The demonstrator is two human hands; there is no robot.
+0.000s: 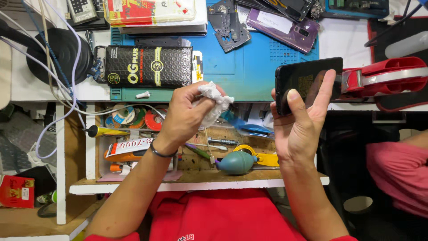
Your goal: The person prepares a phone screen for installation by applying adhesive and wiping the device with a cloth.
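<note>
Here, blue mat (249,67) on cluttered bench | left hand (187,114) grips cloth (215,100) | right hand (301,120) grips phone (307,78)

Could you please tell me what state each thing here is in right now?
Left hand: closed around a crumpled white cloth.
Right hand: holding a black phone, screen dark.
Purple phone: lying back up on the blue mat.
Teal air blower: lying on its side in the tray.
</note>
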